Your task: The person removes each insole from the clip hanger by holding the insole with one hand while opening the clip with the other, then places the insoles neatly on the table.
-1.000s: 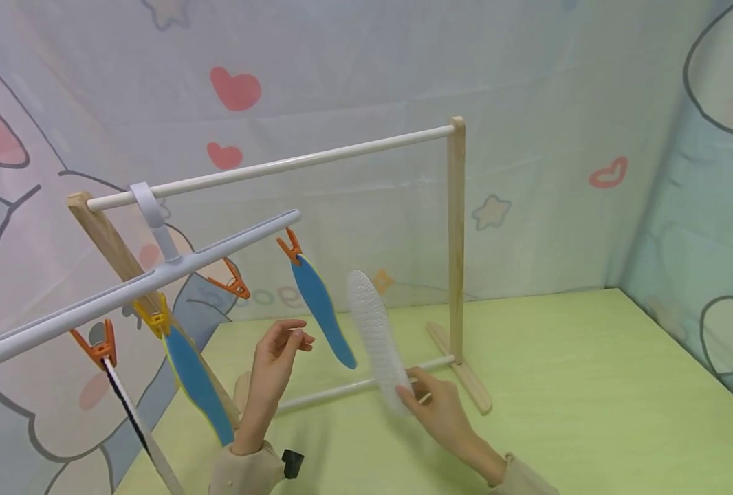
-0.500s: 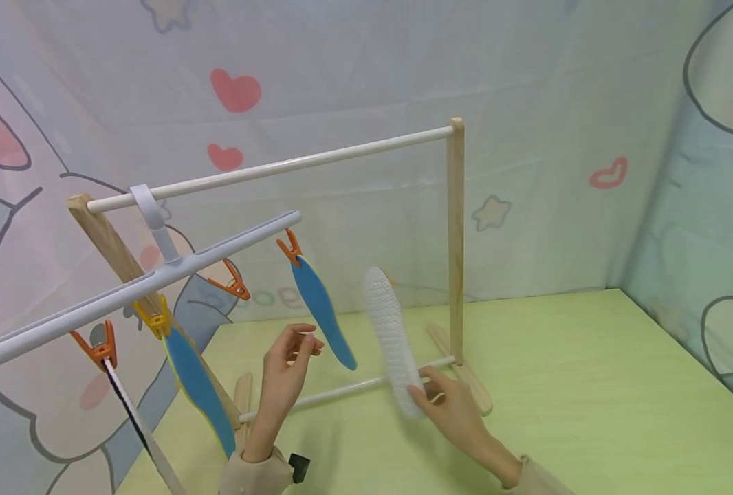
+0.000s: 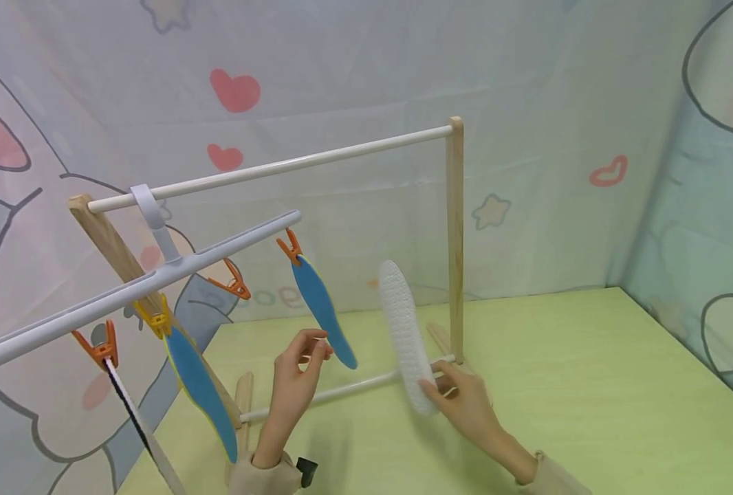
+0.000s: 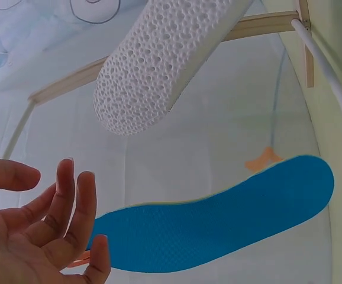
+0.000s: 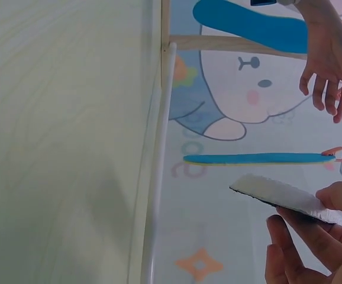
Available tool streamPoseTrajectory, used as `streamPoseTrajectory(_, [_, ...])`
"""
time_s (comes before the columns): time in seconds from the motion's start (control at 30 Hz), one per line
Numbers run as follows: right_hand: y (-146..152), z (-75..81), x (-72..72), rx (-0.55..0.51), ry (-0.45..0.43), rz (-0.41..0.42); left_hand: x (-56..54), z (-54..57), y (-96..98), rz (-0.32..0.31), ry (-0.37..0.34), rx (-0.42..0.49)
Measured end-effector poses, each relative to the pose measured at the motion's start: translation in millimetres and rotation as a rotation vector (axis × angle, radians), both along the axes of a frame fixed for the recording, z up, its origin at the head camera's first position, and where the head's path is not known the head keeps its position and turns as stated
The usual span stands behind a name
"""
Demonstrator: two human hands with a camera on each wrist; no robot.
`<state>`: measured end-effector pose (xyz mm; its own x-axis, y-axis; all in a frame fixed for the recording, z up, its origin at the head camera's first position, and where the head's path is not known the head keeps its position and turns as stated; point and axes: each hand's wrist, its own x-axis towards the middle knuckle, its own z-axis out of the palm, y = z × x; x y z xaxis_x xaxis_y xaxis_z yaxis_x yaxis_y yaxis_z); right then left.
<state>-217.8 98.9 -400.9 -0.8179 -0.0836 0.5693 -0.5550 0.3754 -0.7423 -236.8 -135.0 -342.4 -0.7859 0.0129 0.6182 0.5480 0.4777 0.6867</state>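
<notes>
My right hand pinches the lower end of a white, dimpled shoe insole, its thumb on one face and fingers behind. The insole stands upright and tilts a little left. In the right wrist view, the insole shows edge-on with a dark underside. My left hand holds nothing, its fingers loosely bent beside a blue insole. That blue insole hangs from an orange clip at the right end of a white hanger. In the left wrist view, the blue insole extends beyond the fingers.
A wooden rack with a white top rail carries the hanger. A yellow clip holds another blue insole. Farther left, another orange clip holds a white, dark-edged insole. One orange clip hangs with nothing in it.
My right hand has moved right, carrying the white insole. The left hand has also shifted right, nearer the hanging blue insole. Hanger and clips stay put.
</notes>
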Motion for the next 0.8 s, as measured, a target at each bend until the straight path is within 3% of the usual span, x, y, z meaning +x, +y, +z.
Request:
streamPoseTrajectory(0.3, [17.5, -22.8, -18.2, -0.004, 0.089, -0.006, -0.5, -5.5, 3.2, -0.001, -0.011, -0.049])
streamPoseTrajectory(0.8, [30.4, -7.9, -9.1, -0.021, 0.087, -0.072, 3.1, -8.9, 8.4, -0.036, -0.033, -0.056])
